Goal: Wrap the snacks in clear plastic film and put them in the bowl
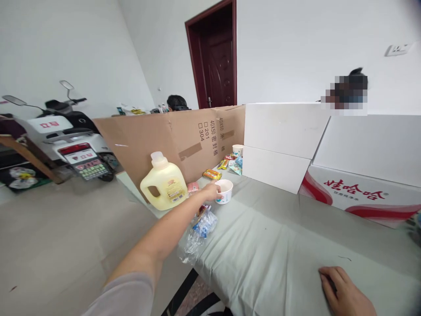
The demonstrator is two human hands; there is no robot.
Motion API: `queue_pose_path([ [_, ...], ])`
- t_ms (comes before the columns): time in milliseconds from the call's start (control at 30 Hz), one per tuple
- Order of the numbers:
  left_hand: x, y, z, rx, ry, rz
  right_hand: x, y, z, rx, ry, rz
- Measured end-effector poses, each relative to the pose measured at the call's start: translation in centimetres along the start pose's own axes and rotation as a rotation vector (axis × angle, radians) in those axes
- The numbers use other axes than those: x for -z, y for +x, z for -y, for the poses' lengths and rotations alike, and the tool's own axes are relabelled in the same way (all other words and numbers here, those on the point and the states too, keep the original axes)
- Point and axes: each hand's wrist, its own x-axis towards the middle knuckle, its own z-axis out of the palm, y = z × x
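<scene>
My left hand [213, 192] grips the rim of a white paper bowl [225, 193] standing on the green-grey tablecloth [256, 237]. Its thumb and fingers close over the bowl's left side. Beside the wrist is a large pale-yellow jug [166, 182] with a handle and cap. A pink packet [193, 187] lies between the jug and my arm, partly hidden. Just behind the bowl sits an orange-yellow snack packet [212, 174]. Nearer me, a blue packet [201, 227] rests in crinkled clear plastic [192, 248]. My right hand [345, 292] rests on the cloth at lower right, fingers loosely bent and apart, holding nothing.
A brown cardboard panel [184, 131] and white boxes [279, 131] wall the table's far side. Several packets [223, 164] and another paper bowl [237, 150] lie by the corner. A red-and-white carton [358, 193] stands right. Two people are partly visible behind. A scooter [75, 136] stands left.
</scene>
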Motion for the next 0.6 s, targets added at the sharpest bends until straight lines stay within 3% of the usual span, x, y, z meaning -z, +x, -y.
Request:
queue_pose_path([
  [133,-2.5,1.6,-4.9,-0.085,-0.093,-0.051,0.1,0.0,0.4,0.002,-0.01,-0.02],
  [333,-6.9,2.6,-15.1,-0.255,-0.202,-0.046,0.6,0.0,1.0,-0.017,-0.029,-0.016],
  [467,-9.6,1.7,-21.2,-0.336,-0.252,-0.036,1.1,0.1,1.3,-0.011,-0.035,-0.031],
  [600,-10.9,-0.4,-24.6,-0.449,-0.304,0.004,1.2,0.1,1.1,-0.013,-0.015,-0.019],
])
